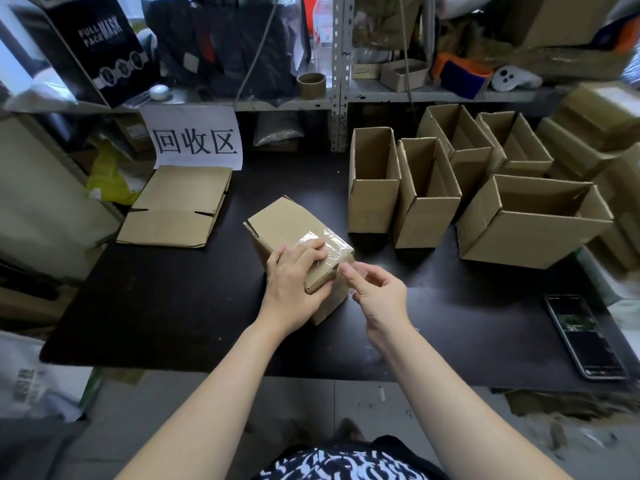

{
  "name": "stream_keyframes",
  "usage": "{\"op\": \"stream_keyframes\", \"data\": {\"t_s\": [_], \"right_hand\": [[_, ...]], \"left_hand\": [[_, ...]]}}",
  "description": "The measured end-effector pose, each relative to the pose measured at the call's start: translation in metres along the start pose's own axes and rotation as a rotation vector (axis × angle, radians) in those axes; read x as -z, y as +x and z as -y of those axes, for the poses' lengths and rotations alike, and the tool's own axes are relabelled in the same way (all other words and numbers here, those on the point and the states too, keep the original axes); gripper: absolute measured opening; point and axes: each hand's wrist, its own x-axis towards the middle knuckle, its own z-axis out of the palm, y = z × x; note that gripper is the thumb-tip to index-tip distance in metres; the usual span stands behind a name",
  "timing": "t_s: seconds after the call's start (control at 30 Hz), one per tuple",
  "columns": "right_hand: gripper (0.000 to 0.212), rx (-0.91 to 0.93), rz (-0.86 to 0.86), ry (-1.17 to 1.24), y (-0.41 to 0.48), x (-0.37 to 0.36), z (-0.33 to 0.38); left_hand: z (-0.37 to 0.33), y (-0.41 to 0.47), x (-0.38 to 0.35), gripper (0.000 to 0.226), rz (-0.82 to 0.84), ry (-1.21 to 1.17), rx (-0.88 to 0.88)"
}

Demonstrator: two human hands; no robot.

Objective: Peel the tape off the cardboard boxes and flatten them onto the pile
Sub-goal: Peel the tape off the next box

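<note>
A small cardboard box (287, 225) lies tilted on the black table (166, 306), with clear tape (332, 242) across its near end. My left hand (298, 282) grips that taped end from the left, fingers over the top. My right hand (377, 292) is just right of the box, thumb and forefinger pinched on a strip of the clear tape at the box's corner. A pile of flattened boxes (176, 206) lies at the table's back left, below a white paper sign (194, 136).
Several open upright boxes (374, 181) (426, 195) (530, 220) stand along the back right of the table. A phone (585, 336) lies near the right front edge. Cluttered metal shelves (341, 95) rise behind the table.
</note>
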Motion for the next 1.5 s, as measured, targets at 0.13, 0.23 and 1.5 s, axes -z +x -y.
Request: {"op": "stream_keyframes", "data": {"t_s": [0.13,0.23,1.5], "right_hand": [[0.011,0.109,-0.042,-0.088,-0.003,0.005,0.008],[0.004,0.247,-0.172,-0.128,-0.003,0.012,0.021],[0.022,0.193,0.033,-1.285,0.006,0.078,-0.067]], "left_hand": [[0.002,0.001,0.002,0.045,0.032,0.033,-0.033],[0.004,0.002,0.004,0.05,0.05,0.048,-0.012],[0.026,0.028,0.036,0.027,0.226,-0.349,0.098]]}}
